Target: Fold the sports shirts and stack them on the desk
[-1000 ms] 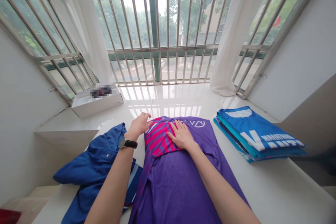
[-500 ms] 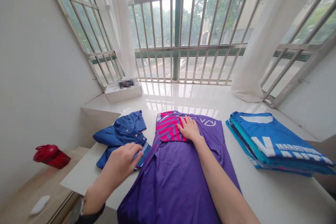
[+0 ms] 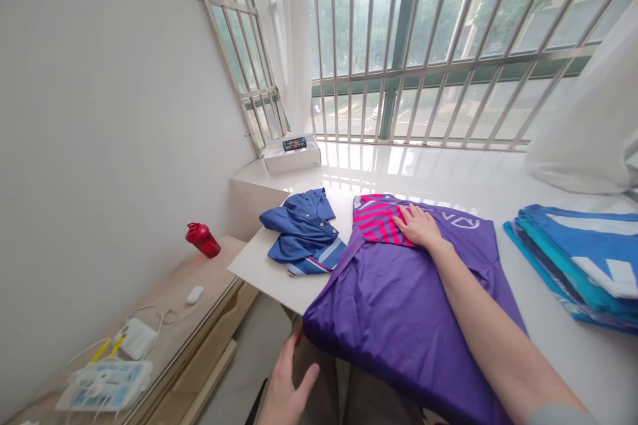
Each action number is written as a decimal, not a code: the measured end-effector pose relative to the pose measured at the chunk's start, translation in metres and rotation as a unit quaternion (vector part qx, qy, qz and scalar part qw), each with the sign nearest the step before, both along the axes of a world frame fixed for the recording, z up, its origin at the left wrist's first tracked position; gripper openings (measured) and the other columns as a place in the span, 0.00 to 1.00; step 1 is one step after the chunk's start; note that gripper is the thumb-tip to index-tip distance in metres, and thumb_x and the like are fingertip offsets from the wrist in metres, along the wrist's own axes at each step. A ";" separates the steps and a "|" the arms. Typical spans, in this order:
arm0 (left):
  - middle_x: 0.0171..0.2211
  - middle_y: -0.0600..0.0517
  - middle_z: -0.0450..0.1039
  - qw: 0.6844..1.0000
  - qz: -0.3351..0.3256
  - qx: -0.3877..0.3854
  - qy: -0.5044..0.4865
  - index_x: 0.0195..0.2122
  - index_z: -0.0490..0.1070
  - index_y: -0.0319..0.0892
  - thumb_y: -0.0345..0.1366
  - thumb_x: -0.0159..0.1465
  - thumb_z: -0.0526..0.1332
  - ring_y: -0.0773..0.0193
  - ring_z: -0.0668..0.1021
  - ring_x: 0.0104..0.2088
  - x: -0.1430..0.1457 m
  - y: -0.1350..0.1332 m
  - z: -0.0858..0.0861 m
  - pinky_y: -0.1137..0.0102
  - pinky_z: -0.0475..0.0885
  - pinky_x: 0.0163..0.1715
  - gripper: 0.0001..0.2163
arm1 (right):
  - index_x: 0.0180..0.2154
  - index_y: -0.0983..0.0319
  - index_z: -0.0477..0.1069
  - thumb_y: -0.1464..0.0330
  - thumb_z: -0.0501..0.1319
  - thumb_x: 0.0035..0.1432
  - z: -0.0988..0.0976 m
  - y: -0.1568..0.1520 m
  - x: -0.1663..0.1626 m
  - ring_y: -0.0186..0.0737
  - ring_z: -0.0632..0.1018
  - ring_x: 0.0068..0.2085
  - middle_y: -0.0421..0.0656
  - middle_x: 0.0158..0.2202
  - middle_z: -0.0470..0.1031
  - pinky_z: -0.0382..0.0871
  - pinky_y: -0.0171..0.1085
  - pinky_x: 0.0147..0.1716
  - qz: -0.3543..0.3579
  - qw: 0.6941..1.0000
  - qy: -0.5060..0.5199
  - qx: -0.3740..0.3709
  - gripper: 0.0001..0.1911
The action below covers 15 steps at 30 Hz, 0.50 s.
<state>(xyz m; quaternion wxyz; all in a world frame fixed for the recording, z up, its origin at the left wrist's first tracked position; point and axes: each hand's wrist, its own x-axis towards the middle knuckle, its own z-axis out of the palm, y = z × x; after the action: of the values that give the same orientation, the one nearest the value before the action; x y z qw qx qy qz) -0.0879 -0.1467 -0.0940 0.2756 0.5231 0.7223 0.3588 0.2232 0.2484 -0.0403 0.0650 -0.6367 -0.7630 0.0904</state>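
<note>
A purple shirt (image 3: pixel 399 305) lies spread on the white table, its lower end hanging over the front edge. One pink-striped part (image 3: pixel 381 222) is folded over near the far end. My right hand (image 3: pixel 419 224) rests flat there, fingers spread, pressing on the cloth. Below the table edge, at the shirt's lower left corner, is my left hand (image 3: pixel 290 385), with thumb and fingers apart and nothing in it. A crumpled blue polo shirt (image 3: pixel 302 229) with buttons lies left of the purple one.
A stack of folded shirts (image 3: pixel 583 265) stands on the right of the table (image 3: pixel 269 279). Behind is a white box (image 3: pixel 293 161) with a phone (image 3: pixel 294 143) on it, before a barred window. On a lower wooden surface at left are a red bottle (image 3: pixel 203 240) and a white charger (image 3: pixel 139 337).
My left hand has moved down from above the blue shirt to below the table edge. The view has turned left. My right hand stays on the purple shirt.
</note>
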 end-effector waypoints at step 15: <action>0.22 0.56 0.62 0.991 0.025 0.083 -0.103 0.26 0.61 0.45 0.59 0.63 0.54 0.65 0.68 0.24 0.019 0.001 0.027 0.74 0.66 0.28 0.22 | 0.66 0.69 0.54 0.63 0.52 0.66 0.053 -0.033 -0.005 0.60 0.51 0.70 0.63 0.69 0.51 0.47 0.55 0.65 -0.036 0.990 0.133 0.030 0.31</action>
<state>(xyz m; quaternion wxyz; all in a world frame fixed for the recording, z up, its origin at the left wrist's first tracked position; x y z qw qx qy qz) -0.0691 -0.1453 -0.0671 0.2951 0.4860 0.6705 0.4766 0.2178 0.2153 0.0124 0.1882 -0.6440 -0.7263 0.1492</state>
